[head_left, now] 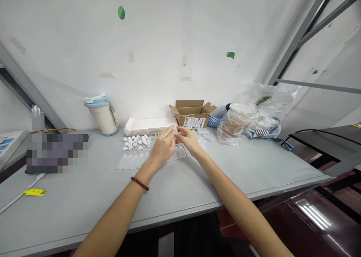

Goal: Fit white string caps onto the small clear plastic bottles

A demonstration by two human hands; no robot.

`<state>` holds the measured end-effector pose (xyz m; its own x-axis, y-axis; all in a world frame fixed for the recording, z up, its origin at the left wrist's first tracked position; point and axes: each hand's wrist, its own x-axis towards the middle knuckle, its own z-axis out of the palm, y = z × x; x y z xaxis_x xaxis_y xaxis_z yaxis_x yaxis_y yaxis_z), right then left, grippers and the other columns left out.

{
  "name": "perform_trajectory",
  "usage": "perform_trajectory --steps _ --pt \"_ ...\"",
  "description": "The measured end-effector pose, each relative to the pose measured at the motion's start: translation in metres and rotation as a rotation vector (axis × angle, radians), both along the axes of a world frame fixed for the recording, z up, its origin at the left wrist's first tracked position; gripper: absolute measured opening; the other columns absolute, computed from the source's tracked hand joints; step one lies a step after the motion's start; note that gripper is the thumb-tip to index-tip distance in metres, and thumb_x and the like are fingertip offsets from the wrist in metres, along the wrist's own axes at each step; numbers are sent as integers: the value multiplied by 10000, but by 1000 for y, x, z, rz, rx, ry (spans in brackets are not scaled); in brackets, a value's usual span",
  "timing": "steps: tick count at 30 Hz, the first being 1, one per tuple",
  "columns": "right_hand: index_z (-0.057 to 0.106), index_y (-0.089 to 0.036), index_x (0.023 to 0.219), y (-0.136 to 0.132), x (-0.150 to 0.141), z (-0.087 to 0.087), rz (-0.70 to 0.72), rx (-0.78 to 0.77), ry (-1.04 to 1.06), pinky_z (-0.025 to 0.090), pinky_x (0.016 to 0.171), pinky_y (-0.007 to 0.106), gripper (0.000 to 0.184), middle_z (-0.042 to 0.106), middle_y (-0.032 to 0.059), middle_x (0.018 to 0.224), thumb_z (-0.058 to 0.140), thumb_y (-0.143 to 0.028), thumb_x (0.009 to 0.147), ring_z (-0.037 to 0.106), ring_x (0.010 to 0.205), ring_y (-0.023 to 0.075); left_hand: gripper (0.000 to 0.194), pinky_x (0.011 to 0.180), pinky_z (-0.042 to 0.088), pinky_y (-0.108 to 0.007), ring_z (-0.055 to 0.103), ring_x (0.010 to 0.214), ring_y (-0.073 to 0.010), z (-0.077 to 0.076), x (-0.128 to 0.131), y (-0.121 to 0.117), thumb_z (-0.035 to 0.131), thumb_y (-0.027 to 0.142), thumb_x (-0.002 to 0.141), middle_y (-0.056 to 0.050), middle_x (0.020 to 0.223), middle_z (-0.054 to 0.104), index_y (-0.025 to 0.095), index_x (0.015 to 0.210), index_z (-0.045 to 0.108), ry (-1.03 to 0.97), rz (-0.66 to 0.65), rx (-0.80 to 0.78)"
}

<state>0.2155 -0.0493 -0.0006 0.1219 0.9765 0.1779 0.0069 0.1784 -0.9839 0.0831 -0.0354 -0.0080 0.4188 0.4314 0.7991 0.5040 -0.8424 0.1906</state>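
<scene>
My left hand [163,146] and my right hand [188,139] meet over the middle of the table, fingers pinched together. Between their fingertips is a small white piece [175,130], mostly covered by the fingers. Left of my left hand lies a loose group of small white plastic caps [130,141]. Below them a row of translucent white, tongue-shaped plastic pieces [132,161] lies side by side. More of these translucent pieces [180,151] show beneath my hands. A few white bits [208,137] lie right of my right hand.
Behind my hands stand a stack of white trays [149,124] and an open cardboard box [194,117]. A blue-lidded tumbler [103,116] is at back left, near a blurred-out dark object [55,153]. A plastic-wrapped cup [237,123] and bags are at right. A white cable [31,185] crosses the left side.
</scene>
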Motion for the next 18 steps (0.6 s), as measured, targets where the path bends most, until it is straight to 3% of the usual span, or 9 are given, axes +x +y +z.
perform_trajectory --steps 8,13,18 --pt "529 -180 1086 0 1 -3 -56 98 -264 536 632 277 308 584 -39 647 572 -178 781 628 576 130 338 943 508 -381 628 1052 -209 6 4 -8 418 100 805 -108 1120 683 140 1024 672 -150 -10 -230" --pt "515 -204 1131 -4 -1 -4 -66 192 -428 509 624 270 338 567 -48 662 555 -202 795 626 581 134 196 854 544 -344 663 931 -197 13 2 -7 521 213 784 -85 968 715 143 879 679 -509 -45 -603" --pt "518 -195 1161 -7 -4 -3 -67 235 -534 480 635 261 361 588 -21 701 547 -206 802 605 595 135 180 784 560 -349 678 795 -177 16 0 3 581 266 750 -78 847 681 117 851 596 -896 -88 -921"
